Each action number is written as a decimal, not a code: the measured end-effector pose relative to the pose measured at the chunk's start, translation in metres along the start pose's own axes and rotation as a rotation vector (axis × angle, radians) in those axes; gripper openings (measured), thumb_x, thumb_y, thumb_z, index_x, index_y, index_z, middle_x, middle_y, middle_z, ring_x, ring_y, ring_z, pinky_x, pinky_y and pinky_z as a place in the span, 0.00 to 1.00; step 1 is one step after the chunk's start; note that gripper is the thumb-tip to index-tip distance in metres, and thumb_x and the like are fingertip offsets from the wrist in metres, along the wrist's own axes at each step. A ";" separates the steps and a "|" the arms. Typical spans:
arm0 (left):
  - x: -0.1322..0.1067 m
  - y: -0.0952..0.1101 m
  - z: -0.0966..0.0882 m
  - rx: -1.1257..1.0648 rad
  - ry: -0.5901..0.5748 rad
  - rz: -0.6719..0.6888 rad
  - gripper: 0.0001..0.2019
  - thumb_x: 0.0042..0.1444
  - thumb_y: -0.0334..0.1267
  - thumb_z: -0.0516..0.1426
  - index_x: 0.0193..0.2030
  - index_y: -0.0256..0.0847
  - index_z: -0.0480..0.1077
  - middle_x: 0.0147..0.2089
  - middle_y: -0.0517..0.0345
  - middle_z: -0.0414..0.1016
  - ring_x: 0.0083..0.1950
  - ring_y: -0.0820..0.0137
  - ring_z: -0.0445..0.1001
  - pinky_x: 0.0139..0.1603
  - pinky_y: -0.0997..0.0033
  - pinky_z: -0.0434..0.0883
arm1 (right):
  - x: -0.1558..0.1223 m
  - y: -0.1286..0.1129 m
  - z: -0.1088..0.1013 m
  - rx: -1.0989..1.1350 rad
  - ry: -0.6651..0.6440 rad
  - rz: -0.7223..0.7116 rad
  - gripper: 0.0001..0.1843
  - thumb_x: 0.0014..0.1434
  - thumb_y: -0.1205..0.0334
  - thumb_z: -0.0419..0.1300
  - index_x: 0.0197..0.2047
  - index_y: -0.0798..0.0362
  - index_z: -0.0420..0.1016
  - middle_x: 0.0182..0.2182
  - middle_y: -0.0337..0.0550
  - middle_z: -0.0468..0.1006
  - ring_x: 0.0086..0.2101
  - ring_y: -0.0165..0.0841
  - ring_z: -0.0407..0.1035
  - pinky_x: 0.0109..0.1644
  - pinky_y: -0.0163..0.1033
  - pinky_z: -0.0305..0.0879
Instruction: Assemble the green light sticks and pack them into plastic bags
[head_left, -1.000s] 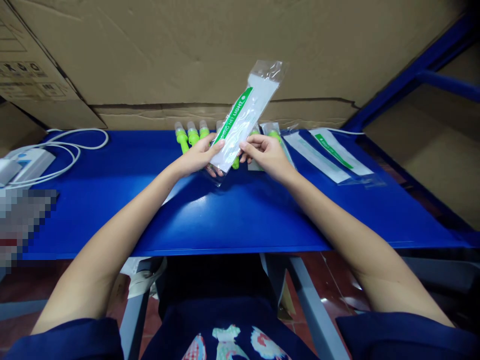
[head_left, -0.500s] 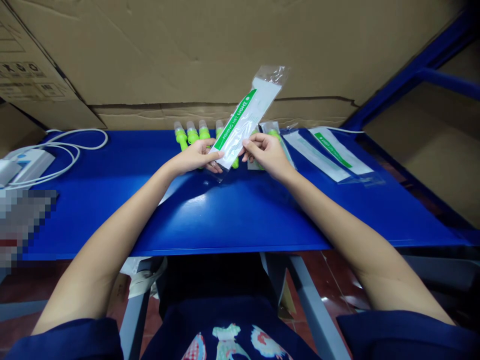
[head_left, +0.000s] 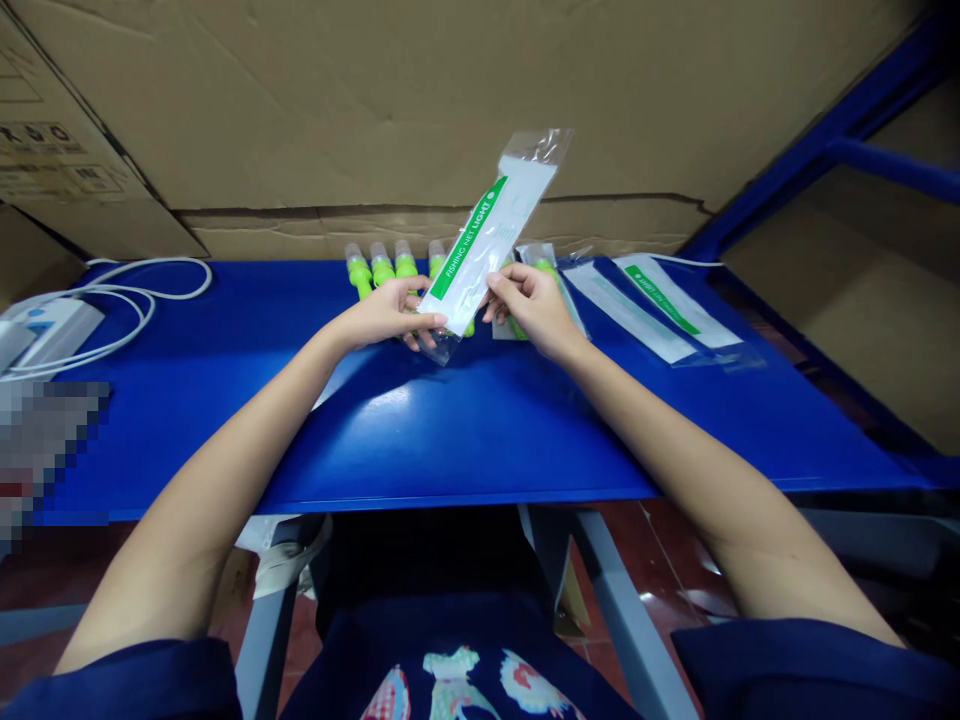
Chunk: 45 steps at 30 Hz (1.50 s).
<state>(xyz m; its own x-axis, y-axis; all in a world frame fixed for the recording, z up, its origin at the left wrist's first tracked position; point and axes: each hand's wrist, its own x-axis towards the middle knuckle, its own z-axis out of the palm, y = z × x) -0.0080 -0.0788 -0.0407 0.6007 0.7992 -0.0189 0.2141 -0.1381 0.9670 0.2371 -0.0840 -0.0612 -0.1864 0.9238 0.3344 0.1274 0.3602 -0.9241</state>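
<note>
Both my hands hold a clear plastic bag with a white card (head_left: 491, 235) inside; its green band reads "FISHING NET LIGHT". The package slants up to the right above the table. My left hand (head_left: 390, 312) is closed on its lower left corner, thumb in front. Its right edge is pinched between the thumb and fingers of my right hand (head_left: 531, 305). Behind the hands lies a row of lime-green lights with clear caps (head_left: 382, 265), partly covered by the package. Beside my right hand rests a bagged green light (head_left: 545, 262), partly hidden.
Two flat packages with white cards (head_left: 679, 300) lie on the right of the blue table (head_left: 465, 440). A white power strip (head_left: 64, 335) with a looped cable (head_left: 180, 285) sits at left, near a blurred-out object (head_left: 52, 440). Cardboard (head_left: 375, 110) stands along the back.
The package has tilted slightly in my hands, and its bottom plastic end shows more. Both hands keep their hold; the rest of the scene shifts only slightly with the camera.
</note>
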 end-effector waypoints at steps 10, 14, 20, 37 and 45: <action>0.004 -0.003 -0.002 0.044 0.024 0.029 0.24 0.56 0.52 0.72 0.49 0.37 0.72 0.36 0.46 0.83 0.28 0.60 0.82 0.20 0.70 0.70 | -0.002 0.003 0.006 -0.025 0.016 -0.045 0.30 0.53 0.31 0.72 0.38 0.46 0.67 0.26 0.37 0.78 0.25 0.32 0.74 0.27 0.39 0.70; 0.005 0.005 -0.003 0.064 0.127 0.002 0.13 0.71 0.46 0.60 0.47 0.36 0.72 0.34 0.49 0.83 0.26 0.67 0.81 0.21 0.76 0.69 | 0.007 0.009 -0.009 -0.104 0.105 -0.084 0.28 0.56 0.32 0.70 0.40 0.46 0.67 0.29 0.39 0.78 0.26 0.33 0.74 0.27 0.40 0.70; 0.005 0.009 -0.007 0.039 0.280 -0.004 0.04 0.71 0.34 0.58 0.45 0.36 0.72 0.29 0.56 0.81 0.25 0.72 0.80 0.22 0.78 0.69 | 0.021 0.020 -0.040 -0.185 0.241 -0.113 0.23 0.60 0.37 0.68 0.41 0.47 0.71 0.29 0.43 0.77 0.26 0.35 0.73 0.28 0.44 0.70; 0.004 0.016 0.019 -0.011 0.280 0.199 0.14 0.68 0.35 0.61 0.59 0.39 0.71 0.61 0.43 0.80 0.55 0.61 0.83 0.45 0.69 0.81 | -0.014 -0.019 0.012 -0.429 0.145 -0.267 0.15 0.67 0.45 0.62 0.43 0.49 0.76 0.40 0.48 0.83 0.33 0.38 0.76 0.42 0.49 0.76; 0.009 0.011 0.024 -0.089 0.347 0.154 0.22 0.61 0.41 0.69 0.58 0.46 0.68 0.54 0.51 0.84 0.64 0.51 0.79 0.63 0.54 0.77 | -0.026 -0.021 0.025 -0.627 -0.133 -0.445 0.21 0.73 0.54 0.50 0.59 0.50 0.78 0.66 0.53 0.76 0.67 0.46 0.68 0.73 0.59 0.63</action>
<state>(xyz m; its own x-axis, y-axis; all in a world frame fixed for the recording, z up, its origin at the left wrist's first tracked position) 0.0183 -0.0875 -0.0359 0.3207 0.9258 0.2004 0.0654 -0.2327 0.9704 0.2148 -0.1192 -0.0555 -0.4588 0.6664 0.5877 0.5327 0.7357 -0.4184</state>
